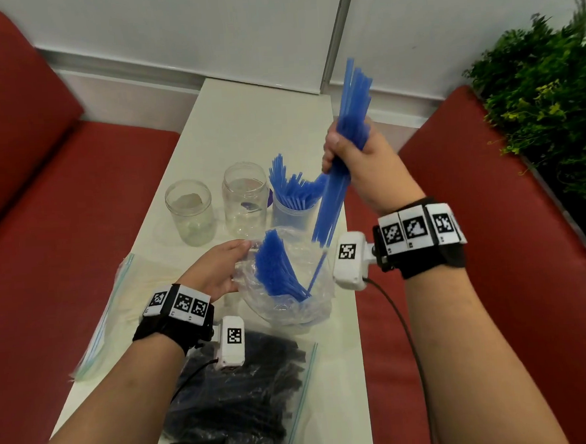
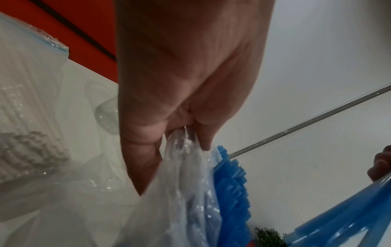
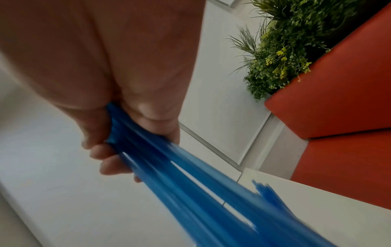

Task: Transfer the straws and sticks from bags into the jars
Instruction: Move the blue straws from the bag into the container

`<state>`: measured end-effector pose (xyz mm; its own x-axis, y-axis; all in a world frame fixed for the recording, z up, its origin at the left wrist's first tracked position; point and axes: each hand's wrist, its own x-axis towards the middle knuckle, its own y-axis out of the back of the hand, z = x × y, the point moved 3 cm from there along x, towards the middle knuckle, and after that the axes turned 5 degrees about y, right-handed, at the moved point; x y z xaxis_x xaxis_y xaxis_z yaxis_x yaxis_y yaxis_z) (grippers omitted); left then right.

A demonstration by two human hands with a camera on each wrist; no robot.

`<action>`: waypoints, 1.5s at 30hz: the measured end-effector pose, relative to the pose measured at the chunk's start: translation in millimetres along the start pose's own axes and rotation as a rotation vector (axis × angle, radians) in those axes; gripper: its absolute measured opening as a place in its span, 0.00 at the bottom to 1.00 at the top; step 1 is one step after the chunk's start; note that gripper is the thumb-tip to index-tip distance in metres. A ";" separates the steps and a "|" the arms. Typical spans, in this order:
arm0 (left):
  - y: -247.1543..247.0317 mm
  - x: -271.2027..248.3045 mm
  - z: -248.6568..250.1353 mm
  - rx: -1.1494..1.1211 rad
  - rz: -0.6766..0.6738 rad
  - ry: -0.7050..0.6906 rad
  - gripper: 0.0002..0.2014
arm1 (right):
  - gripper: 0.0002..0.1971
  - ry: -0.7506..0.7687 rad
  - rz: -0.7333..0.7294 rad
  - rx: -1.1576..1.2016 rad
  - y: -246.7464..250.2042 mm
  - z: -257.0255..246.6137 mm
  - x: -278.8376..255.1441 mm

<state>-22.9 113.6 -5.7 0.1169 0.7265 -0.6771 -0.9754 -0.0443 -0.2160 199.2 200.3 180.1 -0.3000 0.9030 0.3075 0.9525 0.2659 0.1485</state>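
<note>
Head view: the right hand [image 1: 353, 163] is raised above the desk [image 1: 251, 121] with its grip closed around the middle of a bundle of blue straws [image 1: 343, 139]. The upper ends fan out above the fist, and the lower ends point down toward the clear bag [image 1: 289, 301]. The left hand [image 1: 215, 271] pinches the rim of that bag and holds its mouth open; the left wrist view confirms film gathered between thumb and fingers [image 2: 203, 133]. More blue straws [image 1: 274, 271] remain inside the bag, leaning in a fan.

Three jars stand in a row beyond the bag. The right jar [image 1: 291, 215] already holds blue straws, the middle jar [image 1: 245, 200] appears nearly empty, and the left jar [image 1: 189, 211] shows only an indistinct item at its bottom.

Handling assessment:
- The straws are probably very light, thin-walled and smooth. A loose hold may let single pieces slide out; one straw [image 1: 316, 268] already hangs below the bundle, reaching into the bag.
- Excess squeeze is likely to kink or flatten them.
- Recommended hold: wrap the bundle near mid-length, as shown, so both ends stay aligned for entry into a jar mouth.
- The bag film is soft and slack. It needs support at the rim, or it may collapse around the remaining contents.

Two zip bags, one with dark sticks [image 1: 240, 393] and one with pale contents [image 1: 118, 301], lie flat on the desk nearer the person.
</note>
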 end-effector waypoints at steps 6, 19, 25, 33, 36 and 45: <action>3.4 3.7 -0.8 -0.037 0.014 0.021 0.12 | 0.03 -0.024 0.061 0.060 -9.0 20.9 5.5; 2.6 9.0 3.5 -0.027 -0.010 -0.003 0.14 | 0.06 0.225 0.431 -0.072 4.9 17.4 95.9; 1.9 18.6 4.3 -0.015 0.011 0.017 0.15 | 0.04 -0.131 0.346 -0.157 -21.1 122.0 81.4; -2.4 24.2 3.5 -0.005 -0.003 0.027 0.14 | 0.12 -0.163 0.228 -0.174 -15.7 136.5 82.9; 0.6 28.3 4.4 -0.013 -0.007 0.028 0.14 | 0.18 0.009 0.230 -0.292 -14.0 119.2 90.9; 1.7 31.9 3.4 -0.007 0.001 0.030 0.13 | 0.34 -0.213 -0.397 -1.228 -46.5 165.2 69.3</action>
<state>-21.5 139.1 -25.3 0.1217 0.7055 -0.6982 -0.9743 -0.0495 -0.2199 142.7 306.3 39.3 -0.4255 0.9002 -0.0923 0.0984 0.1474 0.9842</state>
